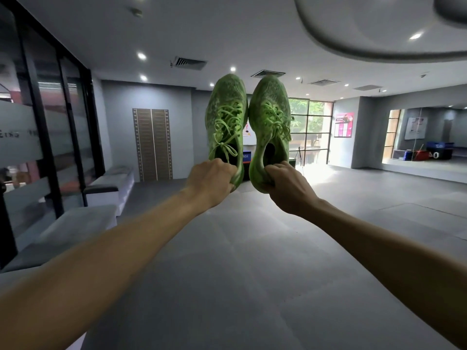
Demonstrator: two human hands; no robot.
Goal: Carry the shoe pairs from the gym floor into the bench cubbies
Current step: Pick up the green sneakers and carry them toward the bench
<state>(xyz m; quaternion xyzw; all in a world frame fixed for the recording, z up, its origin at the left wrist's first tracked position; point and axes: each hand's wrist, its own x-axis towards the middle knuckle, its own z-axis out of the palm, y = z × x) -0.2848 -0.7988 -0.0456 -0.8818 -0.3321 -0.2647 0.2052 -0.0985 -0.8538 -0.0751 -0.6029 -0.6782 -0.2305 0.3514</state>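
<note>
I hold a pair of bright green lace-up sneakers up in front of me, toes pointing upward and tops facing me. My left hand (211, 181) grips the heel of the left green shoe (226, 117). My right hand (288, 188) grips the heel collar of the right green shoe (270, 114). The two shoes touch side by side near their toes. Both arms are stretched out well above the grey gym floor (252, 261). A row of grey-topped benches (75, 223) runs along the left wall; their cubby openings are not visible from here.
A glass partition with dark frames (43, 127) stands behind the benches. A wall mirror (427, 137) reflecting plyo boxes fills the right wall. A bright window (310, 130) and a tripod (299, 155) sit at the far end. The floor mats stretch ahead.
</note>
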